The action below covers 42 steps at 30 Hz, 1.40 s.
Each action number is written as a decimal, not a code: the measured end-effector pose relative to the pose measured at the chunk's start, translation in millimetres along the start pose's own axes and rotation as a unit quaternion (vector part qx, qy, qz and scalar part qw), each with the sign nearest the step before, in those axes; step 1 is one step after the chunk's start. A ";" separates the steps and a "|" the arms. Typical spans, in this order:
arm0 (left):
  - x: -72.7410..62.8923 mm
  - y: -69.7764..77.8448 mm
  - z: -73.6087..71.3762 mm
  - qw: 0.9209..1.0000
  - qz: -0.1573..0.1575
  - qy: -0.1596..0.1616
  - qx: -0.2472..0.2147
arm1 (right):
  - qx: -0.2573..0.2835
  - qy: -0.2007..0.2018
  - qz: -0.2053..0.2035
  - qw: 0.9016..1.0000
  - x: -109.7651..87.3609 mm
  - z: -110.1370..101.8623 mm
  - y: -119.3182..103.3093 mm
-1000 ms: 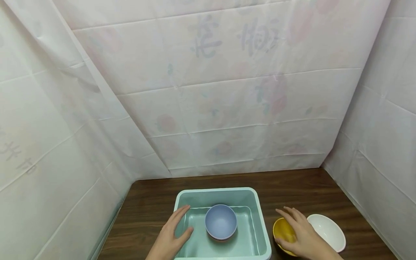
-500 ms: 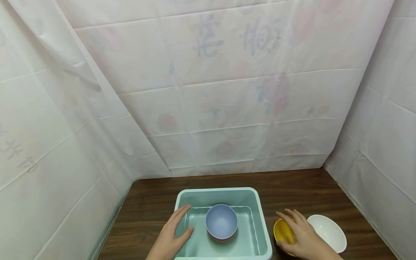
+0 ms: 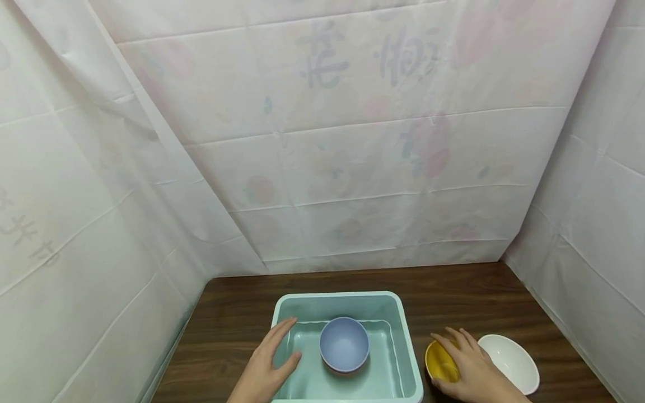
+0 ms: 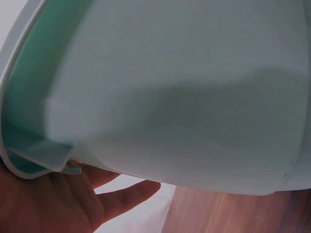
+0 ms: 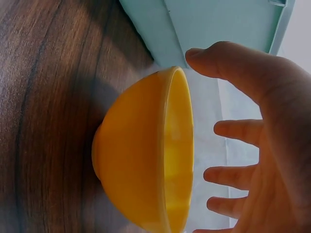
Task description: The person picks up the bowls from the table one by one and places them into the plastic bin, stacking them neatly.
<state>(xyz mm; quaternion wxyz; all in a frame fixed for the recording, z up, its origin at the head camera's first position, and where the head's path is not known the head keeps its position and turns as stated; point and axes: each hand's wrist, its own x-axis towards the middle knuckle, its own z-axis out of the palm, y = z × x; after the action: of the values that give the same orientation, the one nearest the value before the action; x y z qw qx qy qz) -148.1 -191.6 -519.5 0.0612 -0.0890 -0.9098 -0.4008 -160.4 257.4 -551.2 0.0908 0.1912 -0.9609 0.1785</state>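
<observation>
My right hand (image 3: 468, 366) hovers over a yellow bowl (image 3: 440, 361) on the table, fingers spread and bent a little. In the right wrist view the thumb (image 5: 214, 60) and fingers stand apart from the rim of the upright bowl. My left hand (image 3: 264, 361) is at the left side of a pale green plastic tub (image 3: 410, 358), fingers loosely extended; whether it touches the rim is unclear. The tub's outer wall (image 4: 184, 116) fills most of the left wrist view. A blue bowl (image 3: 344, 344) sits inside, with a pinkish bowl partly showing beneath it.
A white oval bowl (image 3: 511, 364) lies right of the yellow one, partly behind my right hand. The dark wooden table (image 3: 237, 313) extends around the tub. White printed sheets (image 3: 353, 168) hang at the back and both sides.
My right hand has shifted slightly rightward and toward me above the yellow bowl. The left hand has kept its place by the tub. The head view has drifted slightly.
</observation>
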 end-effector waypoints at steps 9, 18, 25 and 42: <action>-1.4 -2.0 1.9 1.000 0.009 0.013 0.003 | -0.001 -0.028 0.012 1.000 -0.3 1.1 2.1; -0.6 -3.3 3.3 1.000 0.016 0.018 0.002 | 0.010 -0.063 0.007 0.998 2.9 2.0 3.1; -1.7 -1.8 3.0 1.000 0.015 0.021 0.005 | 0.017 -0.102 0.014 0.995 4.7 2.1 1.8; -0.6 -1.5 1.7 1.000 0.000 0.009 -0.001 | 0.022 -0.140 0.035 0.989 7.5 1.9 -2.7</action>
<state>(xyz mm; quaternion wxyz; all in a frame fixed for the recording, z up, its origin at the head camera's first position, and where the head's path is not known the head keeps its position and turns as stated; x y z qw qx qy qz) -148.0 -191.5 -521.8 0.0692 -0.0855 -0.9087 -0.4026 -166.3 251.8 -550.3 -0.0546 0.1822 -0.9662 0.1739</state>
